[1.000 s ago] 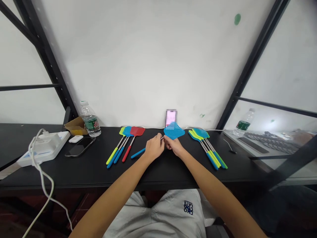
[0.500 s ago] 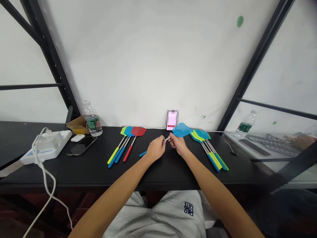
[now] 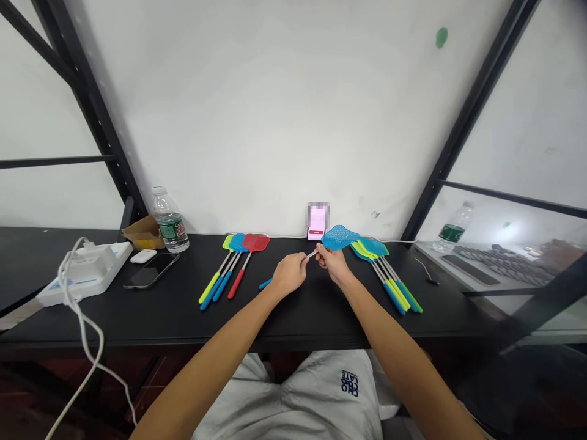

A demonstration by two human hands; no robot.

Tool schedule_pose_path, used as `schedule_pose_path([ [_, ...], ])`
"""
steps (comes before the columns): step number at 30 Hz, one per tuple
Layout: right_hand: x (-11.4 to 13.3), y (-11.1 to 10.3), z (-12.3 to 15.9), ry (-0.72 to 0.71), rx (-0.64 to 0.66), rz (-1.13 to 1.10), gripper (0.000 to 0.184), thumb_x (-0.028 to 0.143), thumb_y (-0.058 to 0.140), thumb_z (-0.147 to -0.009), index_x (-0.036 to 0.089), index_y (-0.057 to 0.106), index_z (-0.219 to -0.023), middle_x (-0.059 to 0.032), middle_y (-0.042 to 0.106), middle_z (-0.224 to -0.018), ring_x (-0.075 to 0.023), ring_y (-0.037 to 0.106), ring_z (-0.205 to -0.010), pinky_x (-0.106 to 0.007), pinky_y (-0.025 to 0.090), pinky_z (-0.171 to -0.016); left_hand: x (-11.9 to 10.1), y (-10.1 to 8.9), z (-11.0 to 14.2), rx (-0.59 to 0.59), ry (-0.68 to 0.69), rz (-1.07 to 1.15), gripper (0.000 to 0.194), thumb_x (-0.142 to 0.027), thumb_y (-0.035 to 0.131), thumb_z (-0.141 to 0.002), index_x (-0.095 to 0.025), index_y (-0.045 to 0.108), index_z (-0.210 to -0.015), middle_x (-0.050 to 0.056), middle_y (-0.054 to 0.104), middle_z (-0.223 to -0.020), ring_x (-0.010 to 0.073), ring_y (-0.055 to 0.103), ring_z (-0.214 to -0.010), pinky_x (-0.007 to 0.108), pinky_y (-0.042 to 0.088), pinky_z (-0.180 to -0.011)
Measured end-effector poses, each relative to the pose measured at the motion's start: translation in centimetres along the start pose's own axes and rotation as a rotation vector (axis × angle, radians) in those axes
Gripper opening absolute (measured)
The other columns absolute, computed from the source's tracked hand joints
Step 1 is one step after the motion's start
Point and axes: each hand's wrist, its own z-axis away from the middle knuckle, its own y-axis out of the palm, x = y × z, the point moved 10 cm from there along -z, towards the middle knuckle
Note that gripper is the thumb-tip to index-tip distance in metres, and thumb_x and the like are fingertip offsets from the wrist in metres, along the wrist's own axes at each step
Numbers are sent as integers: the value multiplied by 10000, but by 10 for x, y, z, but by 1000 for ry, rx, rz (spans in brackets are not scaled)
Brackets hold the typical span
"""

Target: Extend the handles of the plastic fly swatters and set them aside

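Between my hands is a blue fly swatter, its mesh head up to the right and its metal shaft crossing from hand to hand. My left hand is closed round the shaft, with the blue handle end poking out beyond the wrist. Close to the head, my right hand pinches the shaft. On the left lie several fly swatters in a fan, the red fly swatter nearest my hands. Another overlapping pile of blue, yellow and green fly swatters lies to the right, partly behind the held head.
A lit phone leans on the wall behind my hands. On the left are a water bottle, a cardboard box, a dark phone, a white case and a power strip. A short cable lies at right.
The swatter's mesh head has moved right, away from in front of the lit phone. More of the metal shaft shows between my hands, and less of the blue handle shows at the left.
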Motion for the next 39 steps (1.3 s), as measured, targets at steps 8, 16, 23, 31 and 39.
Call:
schedule_pose_path([
  [8, 2, -10, -7, -20, -2, -27, 389, 461, 804, -661, 152, 568, -670, 18, 522, -502, -42, 347, -375, -188, 221, -352, 0, 2, -1, 28, -29, 1, 291, -321, 340, -981, -222, 611, -943, 63, 686, -972, 197, 629, -872, 274, 402, -679],
  [16, 4, -27, -13, 4, -13, 2, 386, 469, 789, -682, 154, 566, -689, 21, 510, -513, -45, 351, -383, -186, 234, -345, 3, 2, 1, 30, -42, -10, 295, -346, 345, -981, -230, 614, -939, 57, 693, -970, 200, 635, -869, 272, 404, -678],
  [23, 4, -27, -15, 4, -15, 13, 399, 478, 797, -668, 159, 557, -673, 23, 506, -502, -47, 353, -375, -186, 226, -336, 2, 3, 0, 30, -36, -4, 307, -344, 336, -982, -233, 620, -948, 56, 693, -976, 200, 633, -873, 276, 414, -689],
  [31, 10, -42, -16, 11, -79, -12, 383, 407, 822, -650, 166, 526, -672, 30, 501, -496, -46, 351, -376, -182, 233, -335, 2, 6, 0, 51, -57, 1, 305, -356, 348, -983, -232, 625, -953, 59, 693, -980, 199, 635, -895, 276, 424, -719],
  [39, -1, -42, -14, 94, -65, -28, 375, 416, 814, -660, 163, 540, -693, 32, 499, -521, -53, 364, -400, -188, 241, -340, 8, 1, 5, 57, -66, -20, 278, -340, 378, -969, -228, 632, -966, 66, 693, -1003, 206, 633, -909, 289, 435, -750],
])
